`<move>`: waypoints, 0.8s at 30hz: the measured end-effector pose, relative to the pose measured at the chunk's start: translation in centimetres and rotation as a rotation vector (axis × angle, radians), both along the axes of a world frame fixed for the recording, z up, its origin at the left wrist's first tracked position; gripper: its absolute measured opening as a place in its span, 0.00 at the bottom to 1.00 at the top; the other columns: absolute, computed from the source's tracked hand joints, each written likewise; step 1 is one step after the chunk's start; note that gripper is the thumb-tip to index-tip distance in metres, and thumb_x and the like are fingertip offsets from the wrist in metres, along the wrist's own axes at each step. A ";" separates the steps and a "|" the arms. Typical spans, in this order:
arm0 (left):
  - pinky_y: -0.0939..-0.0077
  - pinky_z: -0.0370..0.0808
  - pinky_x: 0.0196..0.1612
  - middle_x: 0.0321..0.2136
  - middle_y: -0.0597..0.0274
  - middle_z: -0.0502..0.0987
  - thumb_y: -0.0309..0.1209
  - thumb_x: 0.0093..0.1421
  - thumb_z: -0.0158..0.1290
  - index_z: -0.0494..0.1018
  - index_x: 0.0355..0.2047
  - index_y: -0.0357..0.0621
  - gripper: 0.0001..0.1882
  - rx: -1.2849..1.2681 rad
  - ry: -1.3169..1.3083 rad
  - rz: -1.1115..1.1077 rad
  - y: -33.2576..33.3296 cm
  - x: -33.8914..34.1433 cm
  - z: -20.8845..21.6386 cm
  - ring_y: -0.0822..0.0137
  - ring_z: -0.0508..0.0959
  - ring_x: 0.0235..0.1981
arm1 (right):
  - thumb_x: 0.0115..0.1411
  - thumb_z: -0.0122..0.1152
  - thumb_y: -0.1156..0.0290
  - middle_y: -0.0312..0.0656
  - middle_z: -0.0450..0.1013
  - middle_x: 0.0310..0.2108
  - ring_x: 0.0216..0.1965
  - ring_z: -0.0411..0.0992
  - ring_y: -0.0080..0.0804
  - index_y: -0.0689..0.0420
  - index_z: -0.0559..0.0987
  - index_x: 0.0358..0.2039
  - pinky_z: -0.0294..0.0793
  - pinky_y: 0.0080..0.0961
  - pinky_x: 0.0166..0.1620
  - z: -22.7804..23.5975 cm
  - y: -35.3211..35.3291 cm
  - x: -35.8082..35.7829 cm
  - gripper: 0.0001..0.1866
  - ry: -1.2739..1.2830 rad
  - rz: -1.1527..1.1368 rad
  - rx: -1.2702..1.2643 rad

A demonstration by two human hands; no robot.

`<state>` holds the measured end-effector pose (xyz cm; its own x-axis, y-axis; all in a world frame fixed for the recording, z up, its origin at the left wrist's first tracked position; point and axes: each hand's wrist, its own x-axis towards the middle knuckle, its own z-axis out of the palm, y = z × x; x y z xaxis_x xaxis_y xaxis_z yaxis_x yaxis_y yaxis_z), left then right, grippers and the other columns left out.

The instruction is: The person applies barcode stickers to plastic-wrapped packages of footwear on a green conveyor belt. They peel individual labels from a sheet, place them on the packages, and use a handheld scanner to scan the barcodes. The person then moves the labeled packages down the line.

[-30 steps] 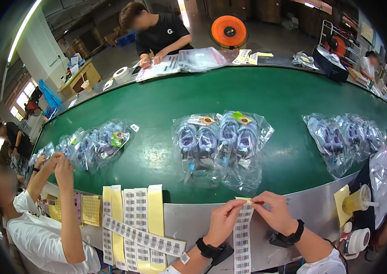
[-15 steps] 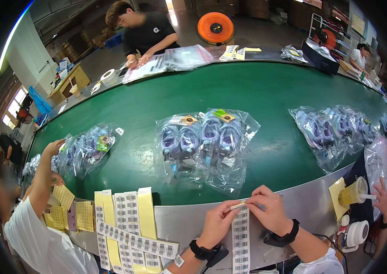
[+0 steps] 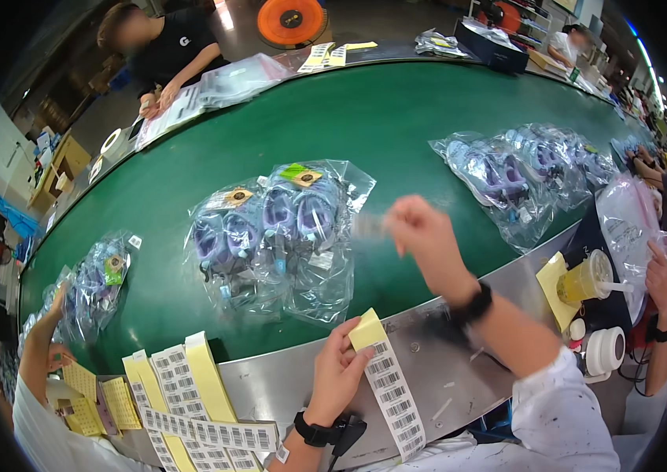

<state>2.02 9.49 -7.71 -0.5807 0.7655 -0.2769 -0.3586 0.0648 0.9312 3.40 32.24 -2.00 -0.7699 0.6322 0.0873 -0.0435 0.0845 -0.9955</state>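
left hand (image 3: pixel 339 370): pinching label strip (image 3: pixel 393 389) at belt's near edge
right hand (image 3: pixel 420 230): pinching sticker (image 3: pixel 367 226) (blurred) over bags (image 3: pixel 278 236)

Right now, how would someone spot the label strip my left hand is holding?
Find the green conveyor belt, then its metal edge nearest the camera. There the left hand pinches a barcode label strip hanging loose, unlike the strips stuck flat at left.

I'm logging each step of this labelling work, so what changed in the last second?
The right hand let go of the label strip and rose toward the bagged items on the green belt, pinching something small and blurred. The bags drifted left. The left hand still holds the strip at the belt's metal edge.
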 end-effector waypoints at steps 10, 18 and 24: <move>0.80 0.75 0.44 0.48 0.45 0.73 0.18 0.61 0.50 0.58 0.59 0.31 0.25 0.012 0.025 0.047 0.6 0.8 0.2 0.68 0.78 0.43 | 0.51 0.62 0.82 0.36 0.61 0.15 0.12 0.55 0.21 0.63 0.71 0.21 0.50 0.24 0.14 -9.9 10.3 -12.7 0.08 -0.084 -0.274 -0.665; 0.81 0.75 0.45 0.49 0.51 0.72 0.16 0.60 0.49 0.57 0.59 0.33 0.26 0.017 0.022 0.019 1.4 1.2 0.1 0.70 0.77 0.44 | 0.53 0.57 0.72 0.54 0.78 0.34 0.39 0.77 0.53 0.60 0.82 0.29 0.77 0.41 0.43 -12.5 9.7 -15.0 0.08 -0.497 -0.589 0.071; 0.84 0.74 0.44 0.49 0.52 0.73 0.16 0.59 0.49 0.58 0.59 0.34 0.27 0.013 0.089 0.022 2.1 1.6 0.7 0.72 0.77 0.42 | 0.59 0.51 0.71 0.50 0.76 0.44 0.45 0.76 0.45 0.56 0.82 0.37 0.77 0.38 0.46 -5.5 8.5 -13.5 0.11 -0.852 -0.299 0.528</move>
